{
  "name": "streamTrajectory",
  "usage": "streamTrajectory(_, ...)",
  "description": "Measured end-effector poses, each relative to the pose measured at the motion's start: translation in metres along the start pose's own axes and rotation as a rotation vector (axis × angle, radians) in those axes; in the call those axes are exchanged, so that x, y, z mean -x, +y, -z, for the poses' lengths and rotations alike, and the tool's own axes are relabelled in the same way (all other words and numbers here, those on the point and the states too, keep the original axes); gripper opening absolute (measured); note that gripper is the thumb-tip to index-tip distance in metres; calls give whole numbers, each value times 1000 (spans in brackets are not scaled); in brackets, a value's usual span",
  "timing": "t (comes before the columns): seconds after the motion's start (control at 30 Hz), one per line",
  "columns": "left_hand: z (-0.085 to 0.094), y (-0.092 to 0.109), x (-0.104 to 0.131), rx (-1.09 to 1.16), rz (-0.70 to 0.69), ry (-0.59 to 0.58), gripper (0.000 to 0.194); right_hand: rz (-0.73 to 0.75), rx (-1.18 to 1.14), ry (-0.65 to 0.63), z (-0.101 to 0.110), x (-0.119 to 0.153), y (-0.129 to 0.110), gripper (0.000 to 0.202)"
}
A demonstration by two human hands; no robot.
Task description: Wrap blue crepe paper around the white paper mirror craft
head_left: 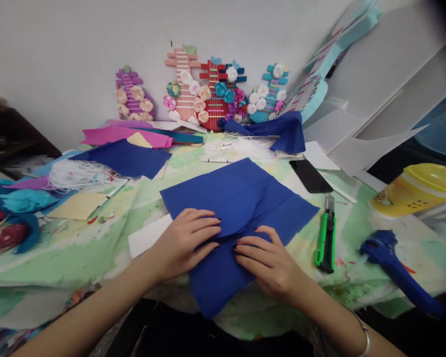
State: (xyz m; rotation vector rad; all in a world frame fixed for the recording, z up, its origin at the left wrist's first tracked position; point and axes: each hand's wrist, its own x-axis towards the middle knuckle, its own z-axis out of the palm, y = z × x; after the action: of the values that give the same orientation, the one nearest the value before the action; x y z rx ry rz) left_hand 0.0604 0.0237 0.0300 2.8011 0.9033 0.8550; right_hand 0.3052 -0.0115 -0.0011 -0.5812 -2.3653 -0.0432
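Observation:
A large sheet of dark blue paper or cloth [215, 193] lies creased on the table in front of me, with a rounded piece or fold on top and its lower corner hanging past the table's front edge. My left hand [189, 238] rests on the sheet's left part, fingers apart and spread flat. On the right, my right hand [263, 258] lies on the lower part with its fingers bent a little and spread. A white sheet [148, 238] shows partly from under the blue one, beside my left forearm.
Right of the sheet lie a green cutter [325, 243], a black phone [310, 176] and a blue glue gun [394, 267], near a yellow tub [419, 191]. Decorated instrument shapes [213, 94] lean on the wall. White strings [80, 175] and paper scraps lie left.

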Motion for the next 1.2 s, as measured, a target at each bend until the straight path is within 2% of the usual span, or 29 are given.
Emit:
streamTrajectory(0.1, -14, -1, 2, -108, -82, -35, 26, -10, -32, 15, 0, -1, 2, 31)
streamTrajectory(0.2, -19, -2, 4, -66, -133, -12, 31, -25, -50, 22, 3, -2, 3, 31)
streamTrajectory(0.3, -17, -4, 5, -38, -172, -33, 32, -37, -73, 7, 8, -8, 3, 32)
streamTrajectory(0.43, -13, -3, 4, -110, -228, -119, 34, 0, -80, -41, 15, -23, 7, 30)
streamTrajectory(0.5, -8, -3, 4, -55, -202, -143, 35, 2, -78, -92, 17, -33, 11, 28)
streamTrajectory(0.63, 10, -4, 11, 233, -51, -209, 38, -111, -153, -205, 16, -57, 23, 25)
streamTrajectory(0.7, 17, -4, 18, 372, 9, -190, 42, -180, -151, -257, 14, -70, 28, 21)
streamTrajectory(0.8, 17, 1, 29, 422, 162, -121, 76, -233, -65, -368, 11, -87, 33, 16)
streamTrajectory(0.83, 13, 4, 32, 397, 251, -76, 79, -238, -32, -400, 10, -92, 34, 16)
streamTrajectory(0.87, 8, 6, 34, 372, 357, -24, 71, -234, 1, -427, 8, -97, 34, 16)
streamTrajectory(0.97, -7, 11, 33, 366, 670, 196, 22, -198, 91, -475, 6, -107, 33, 16)
streamTrajectory(1.07, -12, 13, 27, 427, 783, 335, 15, -195, 99, -492, 10, -109, 35, 14)
streamTrajectory(1.2, -7, 10, 23, 493, 789, 360, 16, -220, -80, -520, 30, -94, 51, 12)
